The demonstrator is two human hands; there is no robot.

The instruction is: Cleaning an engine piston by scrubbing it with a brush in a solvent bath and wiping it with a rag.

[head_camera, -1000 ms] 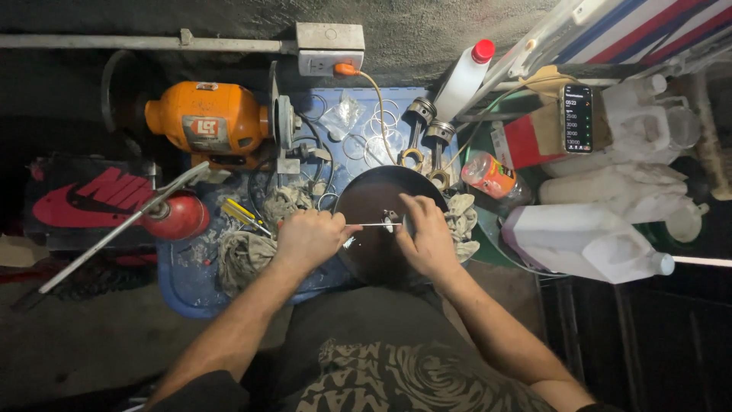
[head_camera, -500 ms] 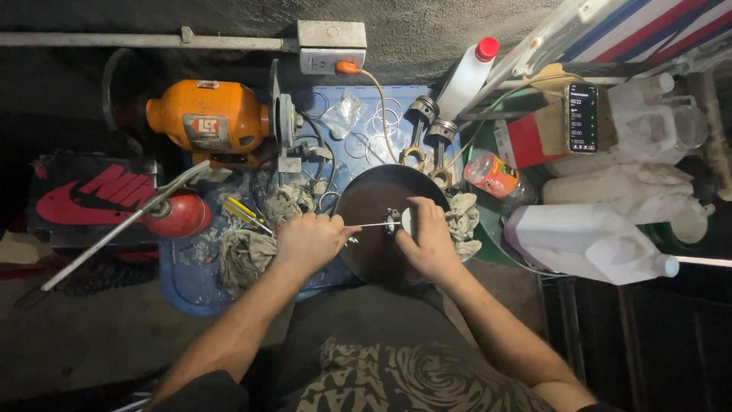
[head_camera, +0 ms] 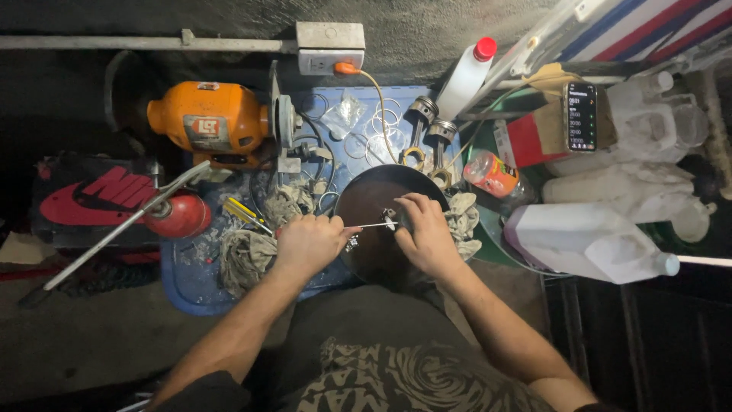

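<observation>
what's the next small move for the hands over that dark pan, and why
Probably keep the right hand steady on the small metal part and ease the thin tool in the left hand a touch further in. The tool's tip already meets the part above the dark round pan, and both hands are closed around what they hold.

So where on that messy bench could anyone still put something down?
Little room. One barer strip of blue tray lies at its near left corner, beside the grey rag. Behind the dark pan it is crowded with wire rings and pistons. Both hands fill the pan.
</observation>
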